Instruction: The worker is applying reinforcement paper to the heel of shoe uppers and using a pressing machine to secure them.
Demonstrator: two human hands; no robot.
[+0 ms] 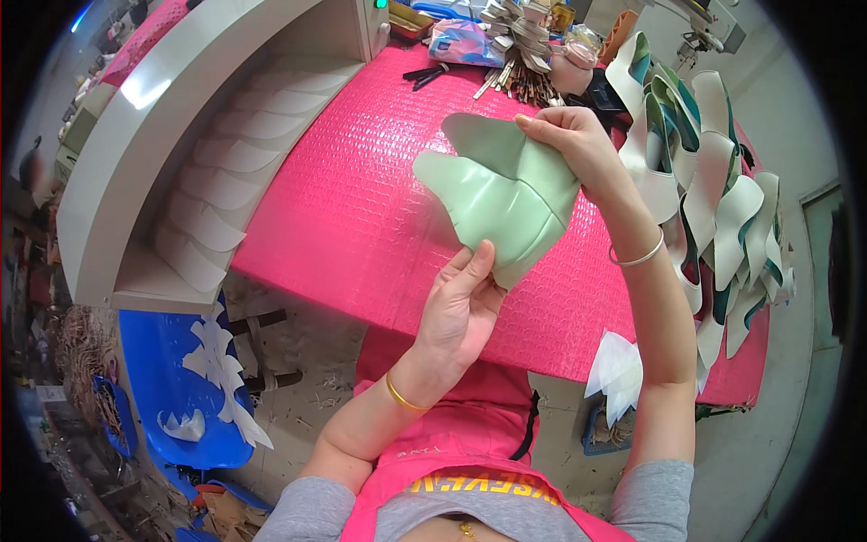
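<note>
Pinching the lower edge now, the left hand has its thumb on the near face and its fingers curled behind. Up and to the right, the right hand grips the top corner between thumb and fingers. Between them, just right of centre in the frame, is the prize: a pale green shoe upper, by the look of it, lifted over the table with two rounded flaps pointing left. A seam line runs down its near panel, so the joining there looks done; whether more work is due on this one, I can't tell.

Underneath spreads the shiny pink table covering. Out to the right, a big heap of curved pale uppers, some showing teal linings, suggests plenty shaped already; the held one is apart from that heap. Over to the upper left, pale curved pieces lie overlapping in a row inside a white arched machine, perhaps the part of the batch left to do, though their stage is unclear.

Top centre, there's a tissue pack beside a bundle of thin sticks. Lower left, white jagged cut-outs drape over a blue plastic chair.
</note>
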